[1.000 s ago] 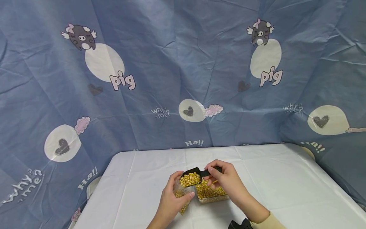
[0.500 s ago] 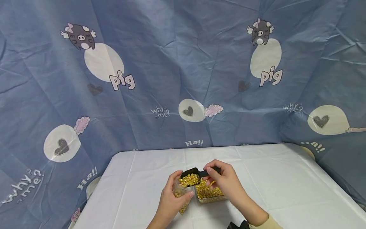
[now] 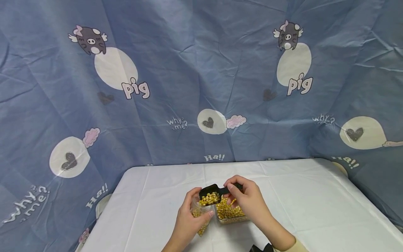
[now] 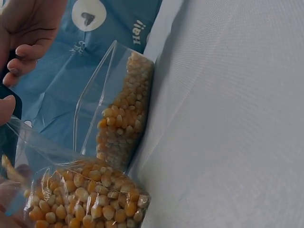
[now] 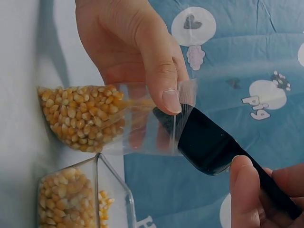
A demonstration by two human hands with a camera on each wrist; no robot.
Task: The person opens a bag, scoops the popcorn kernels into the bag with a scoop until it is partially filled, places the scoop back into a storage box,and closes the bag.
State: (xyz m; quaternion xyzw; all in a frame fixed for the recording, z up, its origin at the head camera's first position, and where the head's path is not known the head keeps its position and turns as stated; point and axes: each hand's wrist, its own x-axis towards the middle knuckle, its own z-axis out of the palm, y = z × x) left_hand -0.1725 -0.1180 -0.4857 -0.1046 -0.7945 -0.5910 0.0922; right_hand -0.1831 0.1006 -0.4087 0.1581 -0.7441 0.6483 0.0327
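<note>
My left hand (image 3: 186, 220) grips a clear plastic bag (image 5: 85, 116) partly filled with yellow corn kernels (image 4: 95, 194), thumb on the near side of its mouth. My right hand (image 3: 247, 197) pinches the handle of a black scoop (image 5: 206, 142). In the right wrist view the scoop's front end sits inside the bag's mouth, tilted down into it. Some kernels (image 3: 209, 198) lie in the scoop in the head view. In the right wrist view a few blurred yellow kernels (image 5: 137, 102) are in the bag's neck. Part of the left fingers is behind the bag.
A clear rectangular container (image 3: 233, 220) of corn kernels stands on the white-covered table (image 3: 163, 196), right of the bag and below the right hand. A blue printed curtain (image 3: 176, 87) hangs behind the table. A black object (image 3: 262, 248) shows by the right sleeve.
The scoop has shifted slightly left and tipped further toward the bag. Fewer kernels lie in it, and more of its black inside shows. The left hand stays nearly still.
</note>
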